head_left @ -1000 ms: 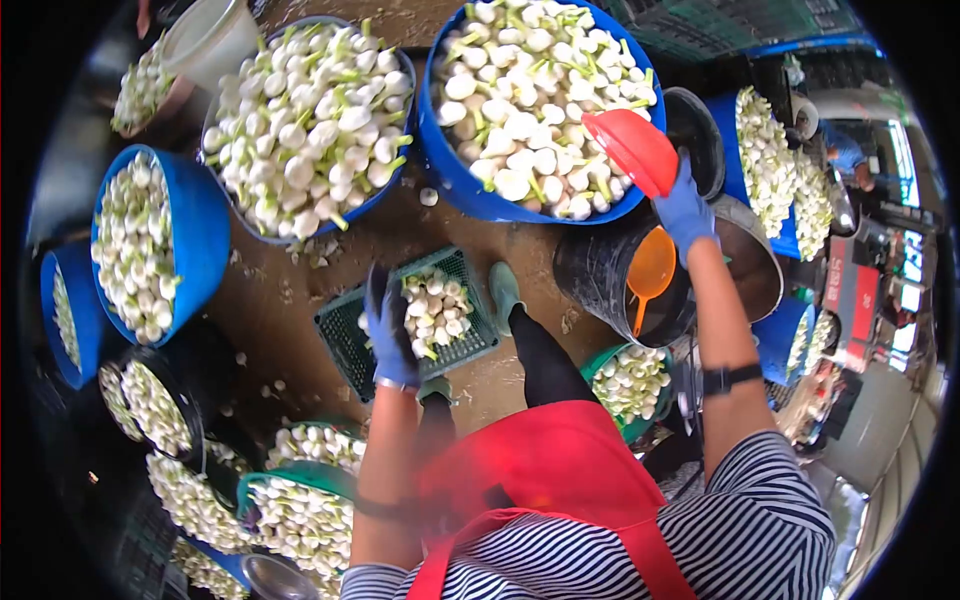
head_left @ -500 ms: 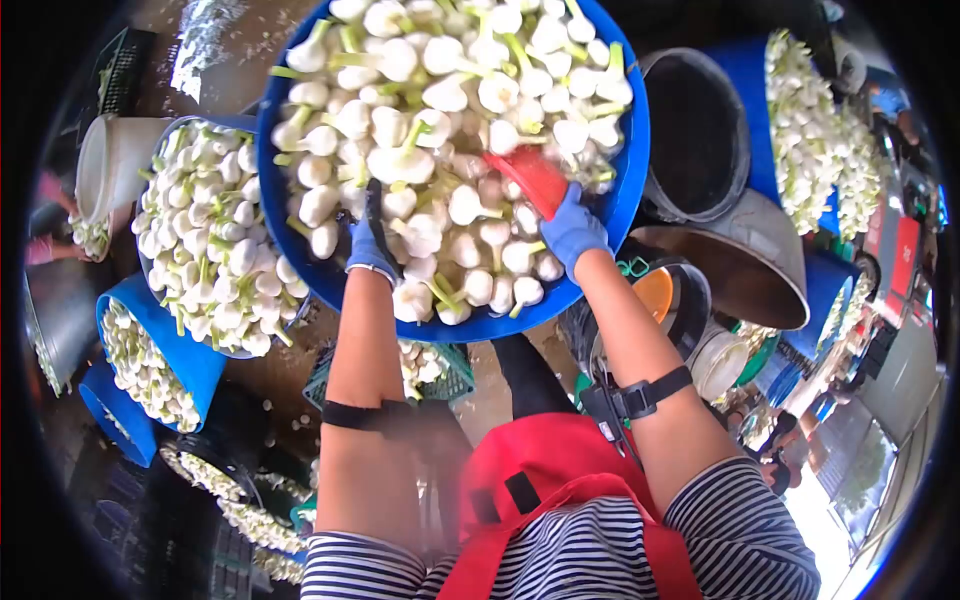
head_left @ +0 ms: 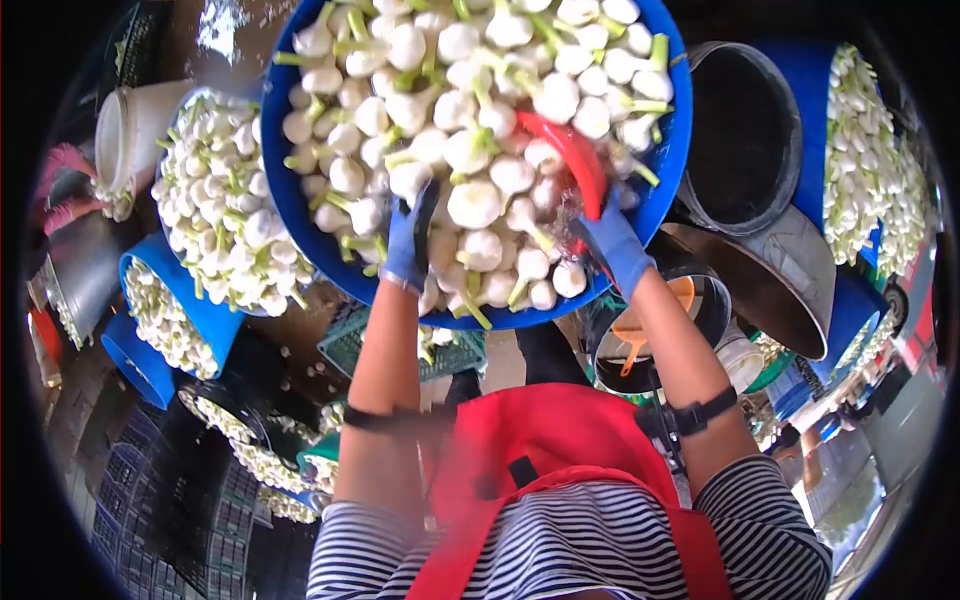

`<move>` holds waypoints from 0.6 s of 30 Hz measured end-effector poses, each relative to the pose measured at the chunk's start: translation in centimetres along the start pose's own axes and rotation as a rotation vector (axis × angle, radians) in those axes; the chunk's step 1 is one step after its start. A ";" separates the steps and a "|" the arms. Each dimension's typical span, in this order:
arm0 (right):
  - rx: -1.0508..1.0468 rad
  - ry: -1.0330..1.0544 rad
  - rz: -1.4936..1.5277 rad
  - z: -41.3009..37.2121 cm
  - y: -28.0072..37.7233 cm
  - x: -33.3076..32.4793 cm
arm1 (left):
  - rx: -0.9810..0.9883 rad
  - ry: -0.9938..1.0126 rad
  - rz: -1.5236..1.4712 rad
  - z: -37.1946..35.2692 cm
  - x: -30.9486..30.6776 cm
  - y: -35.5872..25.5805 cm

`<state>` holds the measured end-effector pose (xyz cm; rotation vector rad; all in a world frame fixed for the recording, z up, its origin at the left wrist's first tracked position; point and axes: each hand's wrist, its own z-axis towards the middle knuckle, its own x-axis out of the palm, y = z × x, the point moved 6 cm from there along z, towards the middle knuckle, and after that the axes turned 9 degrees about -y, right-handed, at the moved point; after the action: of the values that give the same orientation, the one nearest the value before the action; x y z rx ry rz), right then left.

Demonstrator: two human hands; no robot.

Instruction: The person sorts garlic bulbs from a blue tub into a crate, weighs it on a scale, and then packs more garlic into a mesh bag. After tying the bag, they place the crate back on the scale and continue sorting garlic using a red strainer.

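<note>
A large blue tub full of white bulbs with short green stems fills the upper middle of the view. Inside its right part, my right hand, in a blue glove, is closed round a red scoop that lies tilted among the bulbs. My left hand, gloved in blue with a dark palm side, reaches into the bulbs at the tub's near left. Its fingers are partly hidden, and whether it grips a bulb is unclear.
Another heap of bulbs stands left of the tub. A black barrel and a tilted metal vessel stand right. Below them a dark bucket holds an orange object. A green crate sits beneath the tub. Another person's pink-gloved hands show far left.
The red scoop has turned from pointing left to a steeper, curved position in my right hand. My left hand has shifted slightly right among the bulbs. The whole view has shifted a little.
</note>
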<state>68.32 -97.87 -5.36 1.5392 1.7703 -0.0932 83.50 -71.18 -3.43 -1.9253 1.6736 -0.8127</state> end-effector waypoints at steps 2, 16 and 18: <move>-0.184 -0.078 0.141 2.8 0.0 2.4 | 0.185 0.050 0.214 1.6 0.8 0.8; -0.072 0.078 0.750 -9.8 8.3 -3.7 | 0.277 0.024 -0.144 -2.8 4.9 -1.7; -0.391 -0.021 0.404 -10.1 5.9 -4.1 | 0.411 -0.005 0.049 -4.6 5.2 -4.0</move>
<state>68.40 -94.42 6.54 1.5570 1.3304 0.4103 83.66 -75.57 3.33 -1.5956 1.4101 -1.0384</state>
